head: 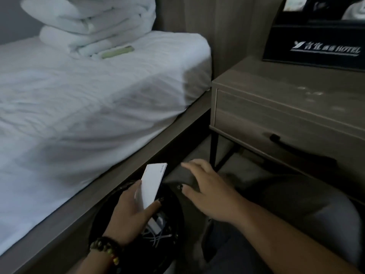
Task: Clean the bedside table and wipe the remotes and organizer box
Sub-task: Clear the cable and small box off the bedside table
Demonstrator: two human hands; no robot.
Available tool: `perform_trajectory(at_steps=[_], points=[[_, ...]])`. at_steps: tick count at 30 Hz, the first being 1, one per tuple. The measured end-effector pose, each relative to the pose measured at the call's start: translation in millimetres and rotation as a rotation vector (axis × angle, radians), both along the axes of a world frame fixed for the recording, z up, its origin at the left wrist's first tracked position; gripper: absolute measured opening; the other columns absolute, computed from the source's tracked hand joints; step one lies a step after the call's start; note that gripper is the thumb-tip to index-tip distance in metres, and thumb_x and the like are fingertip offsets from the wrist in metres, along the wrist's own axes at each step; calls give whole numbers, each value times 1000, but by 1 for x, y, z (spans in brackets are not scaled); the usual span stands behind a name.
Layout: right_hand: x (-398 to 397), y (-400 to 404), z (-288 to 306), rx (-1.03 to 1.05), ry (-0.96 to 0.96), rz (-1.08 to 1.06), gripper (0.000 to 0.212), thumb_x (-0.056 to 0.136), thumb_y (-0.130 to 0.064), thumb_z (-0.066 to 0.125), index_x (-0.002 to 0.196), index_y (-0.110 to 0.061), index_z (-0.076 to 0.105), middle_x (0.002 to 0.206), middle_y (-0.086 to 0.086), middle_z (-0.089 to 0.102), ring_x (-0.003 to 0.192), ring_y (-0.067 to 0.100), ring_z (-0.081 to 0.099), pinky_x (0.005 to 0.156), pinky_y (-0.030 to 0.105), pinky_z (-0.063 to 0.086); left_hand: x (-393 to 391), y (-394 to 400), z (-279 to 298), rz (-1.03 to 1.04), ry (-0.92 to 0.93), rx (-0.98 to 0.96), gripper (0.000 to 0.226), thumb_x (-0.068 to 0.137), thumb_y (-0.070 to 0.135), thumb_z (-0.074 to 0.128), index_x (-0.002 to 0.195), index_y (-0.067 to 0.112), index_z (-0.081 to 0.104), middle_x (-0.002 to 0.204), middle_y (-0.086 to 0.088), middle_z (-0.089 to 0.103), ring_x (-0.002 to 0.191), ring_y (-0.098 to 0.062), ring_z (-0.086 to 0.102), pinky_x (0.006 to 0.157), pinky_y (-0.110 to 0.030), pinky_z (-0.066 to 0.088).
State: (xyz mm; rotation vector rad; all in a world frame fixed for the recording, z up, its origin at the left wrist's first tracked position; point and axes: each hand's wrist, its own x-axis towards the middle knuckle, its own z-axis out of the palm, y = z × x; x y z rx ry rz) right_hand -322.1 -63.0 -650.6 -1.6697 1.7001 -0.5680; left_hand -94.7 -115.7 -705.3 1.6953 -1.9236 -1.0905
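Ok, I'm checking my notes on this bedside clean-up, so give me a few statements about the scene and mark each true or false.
1. The left hand holds a white card. True.
2. The right hand grips a cloth. False: its fingers are spread and hold nothing.
3. The black organizer box stands on the bedside table. True.
4. The table's drawer is pulled open. False: it is closed.
5. Folded white bedding is stacked on the bed. True.

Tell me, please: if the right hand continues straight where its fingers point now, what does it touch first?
Probably the white card held up by the left hand. The right hand's fingers point up-left toward its top edge, with the bed frame behind, though depth is unclear.
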Motion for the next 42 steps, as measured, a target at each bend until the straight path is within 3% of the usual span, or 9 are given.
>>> perform_trajectory(at_steps=[4,9,12,15,21,27,32,38,42], points=[[25,-18,-10,84,83,99,57,102,-41,43,153,-29,20,157,-13,8,136,16,36,103,30,39,27,-3,-65,129,-174,209,91,80,55,66,151,19,23,152,-7,29,136,-27,36,111,-43,36],[45,-26,-24,130,148,173,56,101,-41,44,150,-25,24,153,-7,16,132,23,41,105,43,43,21,-8,-112,118,-326,389,86,85,59,58,149,12,26,151,-13,33,138,-30,32,108,-37,35],[45,-26,-28,138,148,183,54,100,-39,45,149,-24,27,150,-4,21,129,23,43,104,43,43,17,-18,-128,156,-350,437,96,80,67,57,151,11,24,153,-14,32,139,-31,31,110,-39,34],[38,-23,-26,128,139,137,55,100,-37,46,150,-24,26,152,-4,20,133,20,40,106,36,41,10,-24,-130,218,-288,369,91,76,68,58,145,13,36,145,-15,42,129,-33,44,104,-40,42],[13,-13,-13,27,56,-40,55,100,-33,49,151,-27,27,153,-9,18,135,13,38,105,26,38,-24,-20,-67,183,-100,91,53,90,30,62,137,13,47,136,-10,52,118,-25,55,101,-36,46],[-24,6,34,-244,-272,-274,41,95,-20,59,133,-32,50,133,-19,37,123,2,47,99,20,44,-73,-21,27,66,100,-173,37,92,27,59,128,24,54,125,3,56,110,-13,55,94,-35,49],[-87,40,88,-508,-248,-421,41,91,-10,63,125,-31,57,131,-16,47,112,-3,56,94,20,50,-143,-15,116,-76,357,-404,24,89,20,62,110,31,60,111,13,61,99,1,57,83,-17,44],[-175,81,131,-725,-276,-721,37,91,-8,64,115,-37,60,125,4,59,95,-1,64,75,14,50,-247,-2,188,-285,604,-499,22,84,31,63,104,41,61,114,15,60,102,-5,61,91,-29,49],[-220,96,128,-796,-289,-996,32,90,-11,62,112,-35,63,112,12,63,73,2,57,67,18,42,-317,7,204,-420,627,-536,23,89,23,61,110,32,62,117,16,55,98,14,52,93,-24,47]])
